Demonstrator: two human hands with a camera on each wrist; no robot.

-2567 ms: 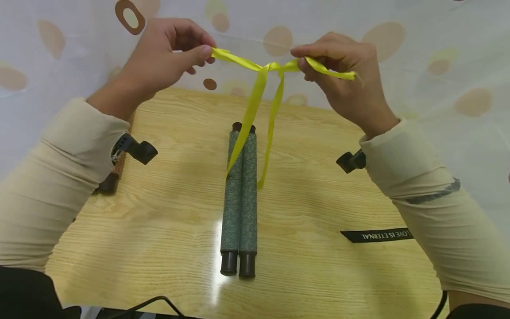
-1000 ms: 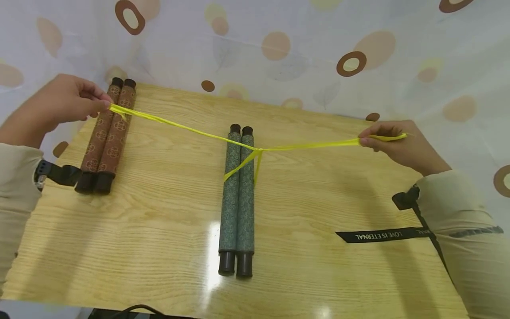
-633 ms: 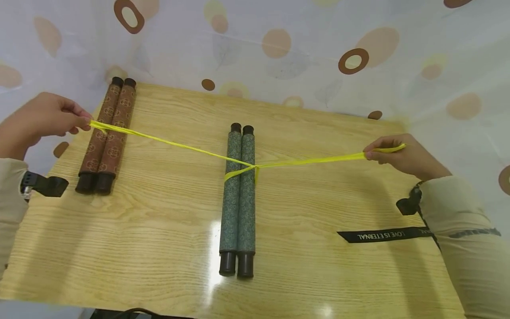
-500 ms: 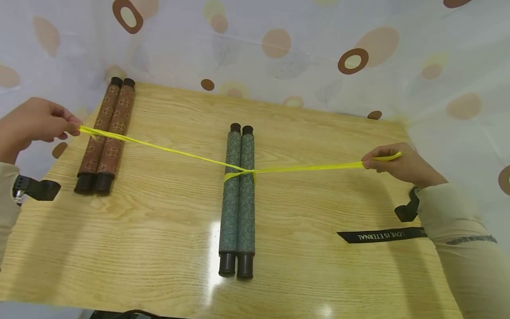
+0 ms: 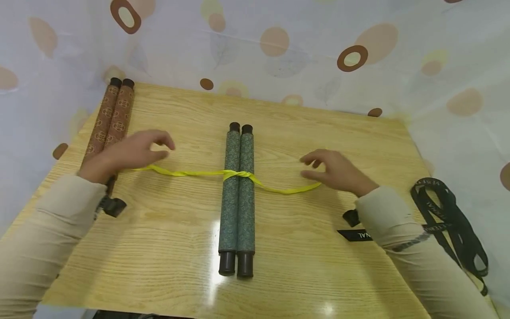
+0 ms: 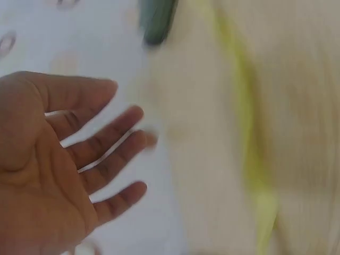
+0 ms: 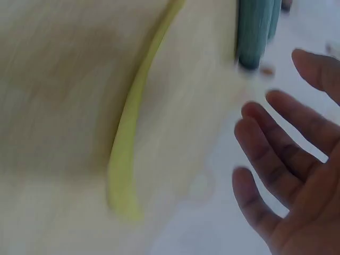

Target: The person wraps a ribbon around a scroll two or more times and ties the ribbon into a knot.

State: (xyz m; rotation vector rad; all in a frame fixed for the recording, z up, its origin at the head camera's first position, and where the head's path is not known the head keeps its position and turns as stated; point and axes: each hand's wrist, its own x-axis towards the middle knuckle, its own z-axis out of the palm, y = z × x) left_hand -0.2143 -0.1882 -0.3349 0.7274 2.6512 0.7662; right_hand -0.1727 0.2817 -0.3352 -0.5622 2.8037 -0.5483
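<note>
Two green patterned rolls with dark end caps, like a scroll rolled from both ends (image 5: 246, 212), lie side by side mid-table. A yellow ribbon (image 5: 287, 191) crosses itself in a twist over them, and its two tails lie loose to left and right. My left hand (image 5: 137, 150) hovers over the left tail, fingers relaxed and holding nothing; the left wrist view shows its bare palm (image 6: 48, 164) apart from the ribbon. On the other side, my right hand (image 5: 332, 170) is above the right tail's end, also holding nothing, its fingers (image 7: 276, 159) loosely spread.
A brown patterned pair of rolls (image 5: 115, 119) lies at the back left, partly behind my left arm. A black lettered strap (image 5: 458, 221) is heaped at the table's right edge, and its end (image 5: 353, 235) shows beside my right sleeve. A patterned curtain (image 5: 275, 79) hangs behind the wooden table (image 5: 167, 248).
Both hands pulled the yellow ribbon outward and down until its crossing lay against the green rolls. They then let go of the tails, which slackened, and moved inward.
</note>
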